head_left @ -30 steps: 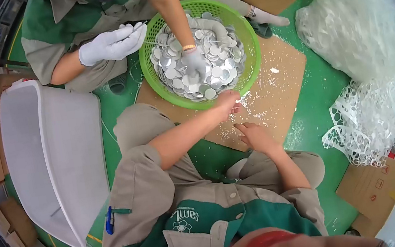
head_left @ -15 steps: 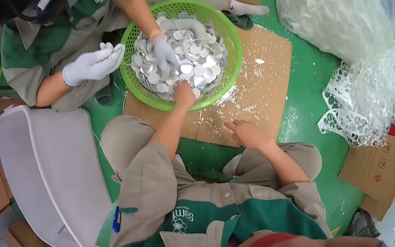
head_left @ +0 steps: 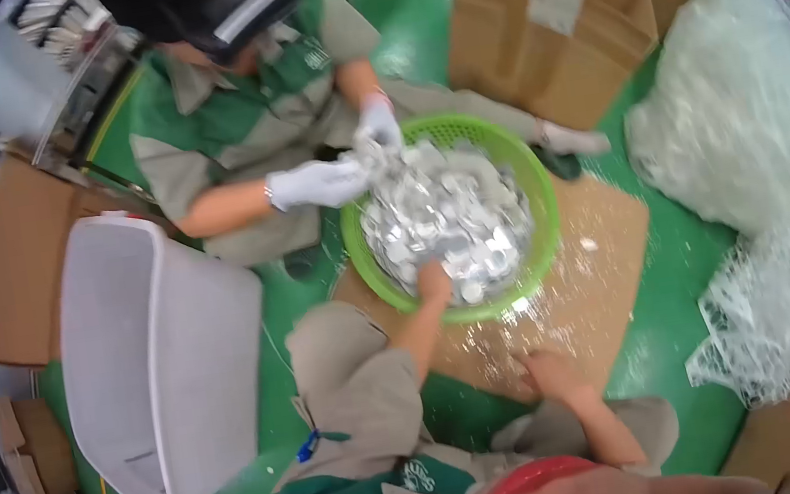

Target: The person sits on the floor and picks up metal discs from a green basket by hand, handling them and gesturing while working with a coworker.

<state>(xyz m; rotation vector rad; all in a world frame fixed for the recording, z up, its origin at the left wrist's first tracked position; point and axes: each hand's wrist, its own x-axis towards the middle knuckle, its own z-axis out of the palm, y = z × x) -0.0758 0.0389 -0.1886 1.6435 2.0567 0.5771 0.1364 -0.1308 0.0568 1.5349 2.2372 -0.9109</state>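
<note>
Fig.: L hand (head_left: 436,285) among the metallic discs (head_left: 492,255), inside the green basket (head_left: 543,194); R hand (head_left: 557,376) over the cardboard sheet (head_left: 608,242).
L fingertips hidden — grip can't be told; R fingers loosely parted, seemingly empty. Risk (judged): a hard sweep could push discs over the near rim, or bump the co-worker's gloved hands (head_left: 316,185). Cf. 0.5 s ago — gloves apart then, now together by the far rim.

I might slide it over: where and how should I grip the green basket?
Take the green basket by its rim, probably at left and right, from outside: it is round and bare there, while silver discs fill the inside. Keep nearer your side than the co-worker's gloved hands at the far left.
</note>
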